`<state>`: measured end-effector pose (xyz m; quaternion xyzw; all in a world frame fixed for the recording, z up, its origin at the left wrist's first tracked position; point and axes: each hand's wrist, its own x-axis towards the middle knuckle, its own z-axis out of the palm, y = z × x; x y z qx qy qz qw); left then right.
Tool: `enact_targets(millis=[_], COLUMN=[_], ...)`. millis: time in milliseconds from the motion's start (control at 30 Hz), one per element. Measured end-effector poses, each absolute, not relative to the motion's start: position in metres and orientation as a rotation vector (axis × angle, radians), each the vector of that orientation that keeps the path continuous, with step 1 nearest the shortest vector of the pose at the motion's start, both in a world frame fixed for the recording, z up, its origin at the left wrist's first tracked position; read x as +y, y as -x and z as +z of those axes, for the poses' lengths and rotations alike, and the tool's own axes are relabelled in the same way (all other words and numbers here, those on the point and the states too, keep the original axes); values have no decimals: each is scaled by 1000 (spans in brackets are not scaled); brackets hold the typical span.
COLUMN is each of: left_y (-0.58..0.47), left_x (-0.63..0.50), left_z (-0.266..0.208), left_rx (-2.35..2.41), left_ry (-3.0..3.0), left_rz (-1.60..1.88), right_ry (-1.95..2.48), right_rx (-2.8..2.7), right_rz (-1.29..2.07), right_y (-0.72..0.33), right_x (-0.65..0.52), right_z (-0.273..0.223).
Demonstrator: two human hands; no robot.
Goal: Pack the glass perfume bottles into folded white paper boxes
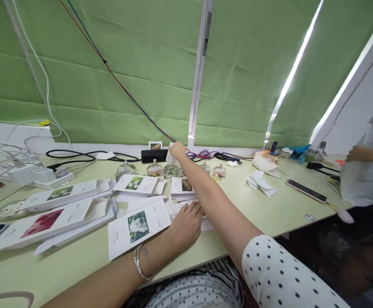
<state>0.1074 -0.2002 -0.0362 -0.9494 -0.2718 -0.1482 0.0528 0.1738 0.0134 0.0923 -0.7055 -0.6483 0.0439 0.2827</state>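
Note:
My right hand (177,150) reaches to the back of the table, closed around a crumpled white tissue (170,159). Just under it stands a round glass bottle (170,171). Other round bottles stand in a row at both sides, among them a pink one (154,169) and another pink one (219,171); my right forearm partly hides the row. My left hand (186,224) lies palm down with its fingers stretched over white flat packaging near a box with a white flower picture (138,226). A box (182,186) with a brown picture lies behind it.
Flattened flower-print boxes (54,218) cover the left side. A black phone (152,155), cables (218,156) and a power strip (49,179) are along the back. At right are crumpled paper (261,183), a phone (305,191) and another person's hand with a plastic bag (358,179).

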Motion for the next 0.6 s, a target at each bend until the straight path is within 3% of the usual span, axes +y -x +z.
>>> enact_targets(millis=[267, 367, 600], left_y=[-109, -109, -111], left_x=[-199, -200, -201], left_z=[-36, -31, -24], left_rx=[-879, -915, -941], left_ry=[2854, 2875, 2894], left_rz=[-457, -449, -402], right_ry=[1673, 1595, 1720], right_rx=[-1627, -1582, -1578], right_rz=[-285, -346, -136], right_y=[-300, -350, -394], right_x=[-66, -140, -262], right_z=[152, 130, 31])
